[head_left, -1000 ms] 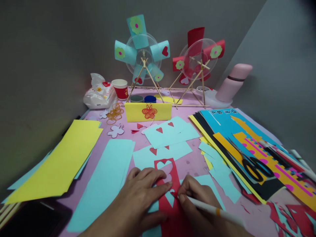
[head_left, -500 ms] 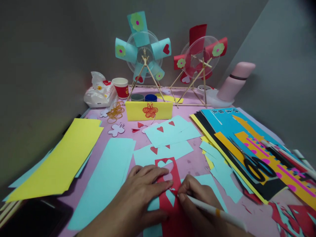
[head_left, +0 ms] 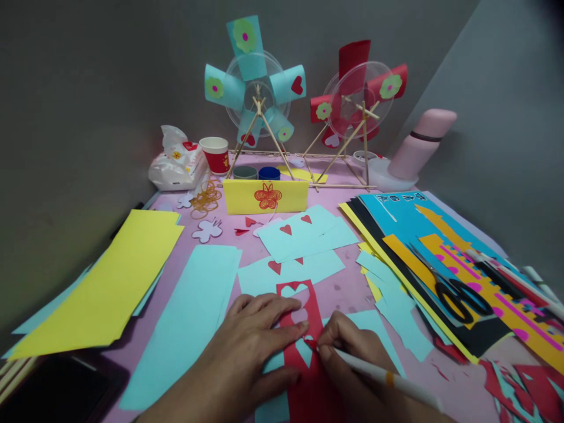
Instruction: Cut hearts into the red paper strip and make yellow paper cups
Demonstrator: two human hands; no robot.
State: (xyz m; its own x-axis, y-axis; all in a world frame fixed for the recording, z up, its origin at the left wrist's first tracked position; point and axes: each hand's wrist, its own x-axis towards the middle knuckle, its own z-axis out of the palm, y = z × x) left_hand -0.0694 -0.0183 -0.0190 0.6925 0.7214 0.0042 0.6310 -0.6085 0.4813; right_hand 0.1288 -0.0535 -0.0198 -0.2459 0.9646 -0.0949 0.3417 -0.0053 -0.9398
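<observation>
A red paper strip [head_left: 304, 388] with heart-shaped holes lies over light blue paper at the front middle. My left hand [head_left: 259, 346] rests on it, fingers spread and pressing the strip's left side. In my right hand [head_left: 352, 358] is a white marker [head_left: 379, 373] with an orange band, pinched between thumb and fingers. Its tip is at the right edge of a heart-shaped hole [head_left: 306, 355], where red shows; my fingers partly hide it. Just beyond lie light blue cards [head_left: 312, 238] bearing small red hearts [head_left: 274, 268].
Scissors [head_left: 456, 294] lie on a stack of coloured sheets at the right, beside red and blue scraps [head_left: 524, 390]. Yellow sheets [head_left: 106, 282] are on the left. Two paper pinwheels on stick frames [head_left: 259, 106], a paper cup [head_left: 215, 155] and a pink bottle [head_left: 423, 144] stand behind.
Both hands stay in nearly the same place. The marker tip has barely shifted at the hole's edge, and the view has tilted very slightly.
</observation>
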